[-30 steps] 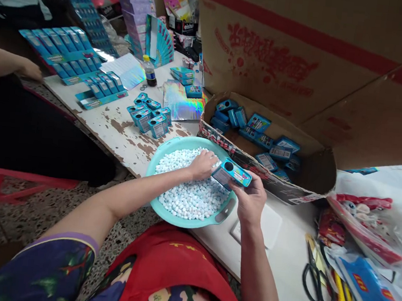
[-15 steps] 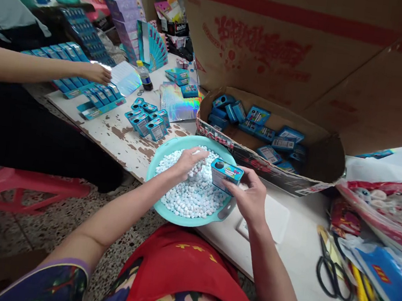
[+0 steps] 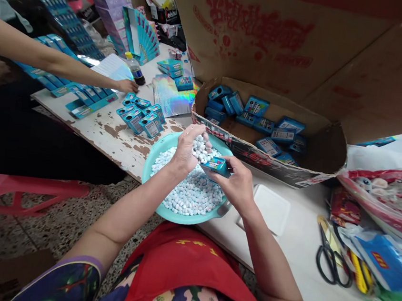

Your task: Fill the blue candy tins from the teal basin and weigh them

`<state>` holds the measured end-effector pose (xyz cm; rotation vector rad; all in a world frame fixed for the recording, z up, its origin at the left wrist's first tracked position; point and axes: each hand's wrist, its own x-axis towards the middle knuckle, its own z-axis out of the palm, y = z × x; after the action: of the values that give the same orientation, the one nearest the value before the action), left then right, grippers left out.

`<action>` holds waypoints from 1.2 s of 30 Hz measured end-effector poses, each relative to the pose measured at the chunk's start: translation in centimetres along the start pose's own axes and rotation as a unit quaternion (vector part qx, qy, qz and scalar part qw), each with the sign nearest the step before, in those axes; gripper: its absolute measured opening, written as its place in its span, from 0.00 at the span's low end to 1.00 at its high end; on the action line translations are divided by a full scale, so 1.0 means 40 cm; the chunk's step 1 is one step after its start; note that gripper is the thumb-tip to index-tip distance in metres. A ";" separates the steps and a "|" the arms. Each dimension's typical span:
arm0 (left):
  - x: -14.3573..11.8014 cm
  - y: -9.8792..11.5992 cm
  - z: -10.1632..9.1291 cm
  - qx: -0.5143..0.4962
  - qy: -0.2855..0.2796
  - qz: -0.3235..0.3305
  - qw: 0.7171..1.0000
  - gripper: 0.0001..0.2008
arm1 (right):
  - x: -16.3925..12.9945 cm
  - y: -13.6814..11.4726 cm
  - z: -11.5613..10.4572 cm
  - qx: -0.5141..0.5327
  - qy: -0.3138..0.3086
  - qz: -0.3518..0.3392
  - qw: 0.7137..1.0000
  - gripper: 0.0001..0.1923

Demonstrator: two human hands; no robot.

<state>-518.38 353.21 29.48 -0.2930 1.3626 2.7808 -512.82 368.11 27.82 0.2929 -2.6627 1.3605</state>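
Over a turquoise basin (image 3: 150, 176) full of small white candies (image 3: 196, 195), my left hand (image 3: 188, 149) is cupped around a heap of the same candies, tilted toward a small box. That blue candy box (image 3: 217, 165) is gripped between the thumb and fingers of my right hand (image 3: 239, 181). The heap meets the top of the box, and its opening is hidden beneath the candies. Left of the basin stands a cluster of similar blue boxes (image 3: 142, 115) with dark round holes in their tops.
Behind the basin is a low cardboard tray (image 3: 313, 174) with several blue boxes. A white scale-like slab (image 3: 270, 209) lies on the right, then black-handled scissors (image 3: 332, 265). A co-worker's hand (image 3: 128, 86) reaches in near a dark bottle (image 3: 137, 73). A pink stool (image 3: 28, 190) stands at left.
My left hand has risen from the basin with a handful of candies and come against the box. My right hand has tilted the box toward it. The co-worker's hand moved right, toward the clustered boxes.
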 end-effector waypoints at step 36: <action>-0.009 -0.021 0.056 0.105 -0.065 0.072 0.990 0.12 | -0.035 0.024 -0.009 0.079 0.060 0.027 0.995 0.16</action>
<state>-518.29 355.51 30.24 -0.0044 1.6872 2.6751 -511.69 369.12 26.99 0.1514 -2.4880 1.5551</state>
